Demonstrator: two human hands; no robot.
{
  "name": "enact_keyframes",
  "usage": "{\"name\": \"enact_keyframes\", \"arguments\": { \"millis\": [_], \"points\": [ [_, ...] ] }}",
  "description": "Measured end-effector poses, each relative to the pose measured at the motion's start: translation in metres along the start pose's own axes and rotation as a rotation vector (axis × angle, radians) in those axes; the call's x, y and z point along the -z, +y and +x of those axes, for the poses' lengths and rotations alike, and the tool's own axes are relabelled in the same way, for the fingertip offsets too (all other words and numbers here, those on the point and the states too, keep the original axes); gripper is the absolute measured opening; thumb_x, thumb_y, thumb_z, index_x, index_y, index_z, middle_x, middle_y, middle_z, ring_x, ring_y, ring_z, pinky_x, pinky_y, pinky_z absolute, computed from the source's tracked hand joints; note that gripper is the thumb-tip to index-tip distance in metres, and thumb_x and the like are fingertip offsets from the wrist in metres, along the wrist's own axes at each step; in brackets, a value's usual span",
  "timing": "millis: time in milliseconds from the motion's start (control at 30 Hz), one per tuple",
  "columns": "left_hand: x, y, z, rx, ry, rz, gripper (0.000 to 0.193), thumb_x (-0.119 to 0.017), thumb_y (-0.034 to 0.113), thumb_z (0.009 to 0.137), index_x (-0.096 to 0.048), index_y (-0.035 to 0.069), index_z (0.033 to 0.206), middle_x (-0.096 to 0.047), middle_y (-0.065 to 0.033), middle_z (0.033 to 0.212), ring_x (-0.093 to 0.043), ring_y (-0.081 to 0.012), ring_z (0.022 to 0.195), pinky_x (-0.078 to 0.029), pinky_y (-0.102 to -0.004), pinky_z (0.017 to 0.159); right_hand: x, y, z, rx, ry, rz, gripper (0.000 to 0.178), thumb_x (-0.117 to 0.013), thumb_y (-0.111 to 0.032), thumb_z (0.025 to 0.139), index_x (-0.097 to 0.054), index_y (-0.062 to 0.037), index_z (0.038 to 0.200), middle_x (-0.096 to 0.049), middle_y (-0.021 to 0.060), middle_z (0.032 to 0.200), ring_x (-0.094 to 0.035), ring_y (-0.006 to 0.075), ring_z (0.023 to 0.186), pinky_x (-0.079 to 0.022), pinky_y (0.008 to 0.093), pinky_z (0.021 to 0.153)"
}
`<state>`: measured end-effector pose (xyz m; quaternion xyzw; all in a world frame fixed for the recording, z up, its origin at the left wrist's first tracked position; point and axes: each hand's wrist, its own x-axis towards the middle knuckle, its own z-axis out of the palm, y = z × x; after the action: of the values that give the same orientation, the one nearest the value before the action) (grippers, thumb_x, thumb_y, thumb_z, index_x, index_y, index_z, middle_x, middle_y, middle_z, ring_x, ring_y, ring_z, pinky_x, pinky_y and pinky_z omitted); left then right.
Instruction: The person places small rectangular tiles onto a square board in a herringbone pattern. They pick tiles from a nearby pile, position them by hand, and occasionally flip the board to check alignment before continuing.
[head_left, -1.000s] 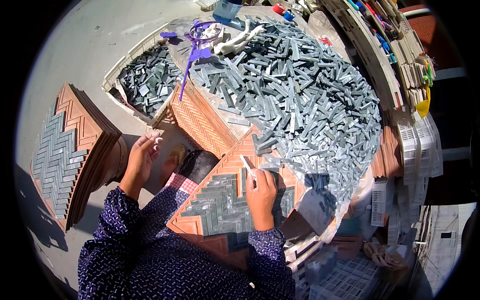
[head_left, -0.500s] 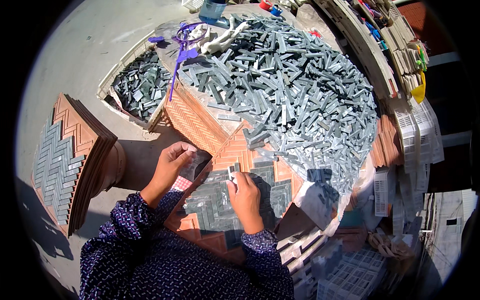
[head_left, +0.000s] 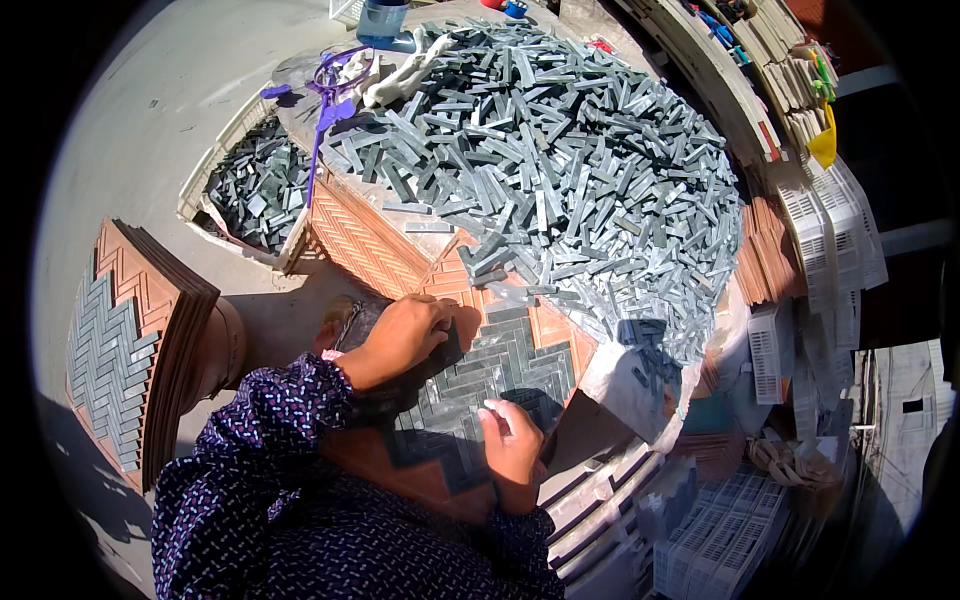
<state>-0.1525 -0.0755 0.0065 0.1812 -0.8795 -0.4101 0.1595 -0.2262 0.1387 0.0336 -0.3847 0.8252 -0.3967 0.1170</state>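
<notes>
My left hand [head_left: 400,338] reaches over the upper left part of an orange herringbone-patterned tray [head_left: 548,325], its fingers bent and pressed together near the tray's surface. What they hold, if anything, is hidden. Narrow grey-green stone strips [head_left: 490,362] lie in a zigzag across much of this tray. Over its lower right part is my right hand [head_left: 513,450], fingers curled inward and thumb raised; I cannot make out anything in it. Beyond the tray spreads a big heap of loose stone strips [head_left: 570,170], some reaching the tray's far edge.
Left stands a stack of orange trays [head_left: 170,275], its top partly covered with strips. A cream crate [head_left: 190,195] holds dark stone pieces. Around the heap are a purple hoop-shaped thing [head_left: 318,140], white gloves [head_left: 410,75] and, right, white plastic crates [head_left: 770,355].
My left hand has moved right, from beside the tray to over its upper left part. My right hand has drawn down and right, away from the strip it was pinching. The view has shifted slightly.
</notes>
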Motion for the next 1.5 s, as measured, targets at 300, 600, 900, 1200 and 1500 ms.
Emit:
{"name": "enact_keyframes", "arguments": {
  "millis": [300, 600, 900, 1200, 1500],
  "points": [
    [0.002, 0.000, 0.004, -0.104, 0.089, -0.030, 0.018, -0.067, 0.007, 0.071, -0.059, 0.000, 0.085, -0.057, -0.0145, 0.083, -0.057, -0.0316, 0.080, -0.046, -0.0395, 0.070, 0.007, 0.011, -0.026, 0.011, 0.039, 0.064, 0.012, -0.066, -0.006, 0.079, -0.064, 0.0000, 0.090, -0.065, 0.0128, 0.081, -0.064, 0.0216, 0.068, -0.050, 0.0293, 0.062],
    [-0.005, 0.013, 0.052, -0.183, 0.196, 0.262, 0.028, -0.066, 0.014, 0.075, -0.049, 0.002, 0.094, -0.054, -0.0156, 0.083, -0.056, -0.0350, 0.078, -0.046, -0.0393, 0.064, 0.008, 0.016, -0.027, 0.067, 0.078, 0.076, 0.010, -0.065, -0.004, 0.078, -0.063, 0.0001, 0.087, -0.064, 0.0132, 0.080, -0.064, 0.0247, 0.070, -0.050, 0.0309, 0.063],
    [-0.006, -0.017, 0.039, -0.080, 0.266, 0.155, 0.010, -0.057, 0.007, 0.079, -0.058, 0.002, 0.088, -0.056, -0.0149, 0.079, -0.056, -0.0344, 0.075, -0.047, -0.0396, 0.066, 0.008, 0.021, -0.030, 0.037, 0.061, 0.103, 0.010, -0.065, -0.004, 0.078, -0.063, 0.0006, 0.087, -0.064, 0.0145, 0.081, -0.064, 0.0272, 0.073, -0.051, 0.0327, 0.065],
    [-0.022, -0.006, 0.057, -0.271, 0.252, 0.388, 0.027, -0.062, 0.008, 0.073, -0.061, 0.004, 0.100, -0.053, -0.0099, 0.085, -0.056, -0.0280, 0.081, -0.047, -0.0357, 0.070, 0.004, 0.022, -0.028, 0.083, 0.057, 0.062, 0.009, -0.065, -0.004, 0.079, -0.063, -0.0002, 0.087, -0.064, 0.0149, 0.081, -0.064, 0.0292, 0.074, -0.051, 0.0335, 0.066],
    [0.023, -0.011, 0.007, 0.030, 0.156, 0.109, 0.024, -0.061, 0.000, 0.069, -0.057, 0.002, 0.092, -0.053, -0.0155, 0.086, -0.055, -0.0359, 0.083, -0.046, -0.0399, 0.072, 0.008, 0.019, -0.030, 0.057, 0.071, 0.097, 0.009, -0.064, -0.004, 0.079, -0.063, 0.0001, 0.087, -0.064, 0.0143, 0.082, -0.064, 0.0277, 0.072, -0.051, 0.0331, 0.064]
  ]
}}
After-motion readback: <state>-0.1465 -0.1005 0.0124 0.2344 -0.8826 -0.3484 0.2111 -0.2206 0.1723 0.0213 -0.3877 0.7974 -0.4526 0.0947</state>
